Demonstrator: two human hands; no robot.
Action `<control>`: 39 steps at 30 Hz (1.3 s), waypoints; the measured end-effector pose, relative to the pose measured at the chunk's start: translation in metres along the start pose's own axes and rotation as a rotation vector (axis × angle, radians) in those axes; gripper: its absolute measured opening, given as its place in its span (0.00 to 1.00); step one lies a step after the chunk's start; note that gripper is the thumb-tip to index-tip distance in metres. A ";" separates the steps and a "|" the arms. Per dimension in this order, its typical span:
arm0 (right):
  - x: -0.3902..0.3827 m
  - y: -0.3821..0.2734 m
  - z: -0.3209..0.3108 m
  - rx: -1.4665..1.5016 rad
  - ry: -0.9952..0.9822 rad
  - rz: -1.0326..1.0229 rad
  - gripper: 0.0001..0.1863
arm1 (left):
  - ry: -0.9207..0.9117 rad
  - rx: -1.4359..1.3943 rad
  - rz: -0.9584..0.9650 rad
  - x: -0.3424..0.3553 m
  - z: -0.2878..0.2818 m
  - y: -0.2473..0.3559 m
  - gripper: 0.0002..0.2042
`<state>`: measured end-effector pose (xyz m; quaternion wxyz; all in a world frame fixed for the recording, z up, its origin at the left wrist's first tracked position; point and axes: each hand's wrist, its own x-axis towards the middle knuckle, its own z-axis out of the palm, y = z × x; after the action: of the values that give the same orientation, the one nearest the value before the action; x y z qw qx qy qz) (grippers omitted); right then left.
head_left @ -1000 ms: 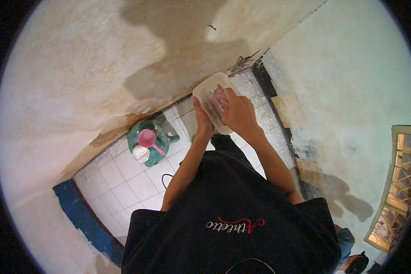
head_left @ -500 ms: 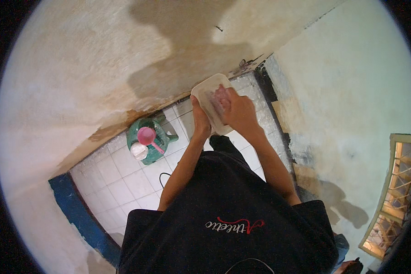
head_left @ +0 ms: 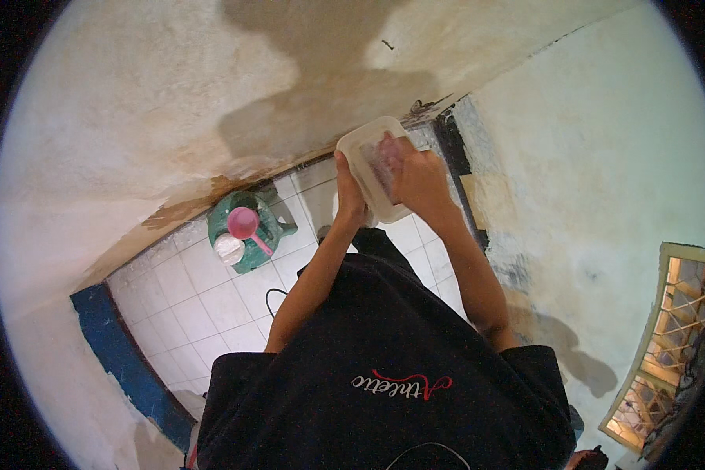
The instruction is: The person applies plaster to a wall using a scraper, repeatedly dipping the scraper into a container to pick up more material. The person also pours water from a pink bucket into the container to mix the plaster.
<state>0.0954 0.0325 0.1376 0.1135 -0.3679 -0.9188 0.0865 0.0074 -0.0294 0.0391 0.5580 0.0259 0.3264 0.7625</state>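
My left hand (head_left: 352,194) is closed around the near left side of a pale, translucent plastic container (head_left: 356,153), its thumb along the rim. The container is roughly rectangular and tilted, held up in front of me near the wall. Inside it lies a soft pinkish mass (head_left: 386,151) whose kind I cannot make out. My right hand (head_left: 423,182) reaches over the container's right side with bent fingers down in this mass. The fingertips are partly hidden, so what they pinch does not show clearly.
To the left, a green plastic stool (head_left: 272,228) stands on white floor tiles (head_left: 211,291), bearing a pink dipper (head_left: 243,222) and a white round tub (head_left: 229,249). A stained wall (head_left: 149,141) rises ahead, another wall (head_left: 580,180) at right. A barred window (head_left: 658,345) is lower right.
The container and both hands have shifted slightly up and to the right in the picture. My right hand has moved a little within the container, while the stool and floor drift left with the view.
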 end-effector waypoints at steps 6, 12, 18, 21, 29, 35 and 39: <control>-0.002 -0.014 -0.022 -0.019 -0.031 0.011 0.17 | 0.044 -0.090 -0.034 0.004 -0.010 -0.007 0.36; -0.001 -0.005 -0.018 0.122 -0.051 0.107 0.11 | 0.075 0.009 -0.051 0.009 -0.012 -0.010 0.34; -0.005 0.011 0.008 0.146 -0.106 0.199 0.11 | 0.076 0.003 -0.039 0.013 -0.016 -0.017 0.32; -0.014 0.017 0.025 0.186 -0.058 0.197 0.11 | 0.116 0.053 -0.033 0.016 -0.033 -0.028 0.32; -0.028 0.030 0.047 0.410 -0.063 0.292 0.09 | 0.166 0.121 -0.178 0.023 -0.056 -0.048 0.33; -0.035 0.027 0.057 0.331 -0.090 0.400 0.12 | 0.109 0.010 -0.135 0.014 -0.046 -0.044 0.33; -0.047 0.069 0.083 0.724 0.017 0.316 0.13 | 0.063 0.200 -0.082 0.013 -0.032 -0.039 0.32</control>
<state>0.1511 0.0431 0.0343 0.2288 -0.4416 -0.7600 0.4185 0.0222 -0.0270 -0.0112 0.5728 0.0439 0.4190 0.7031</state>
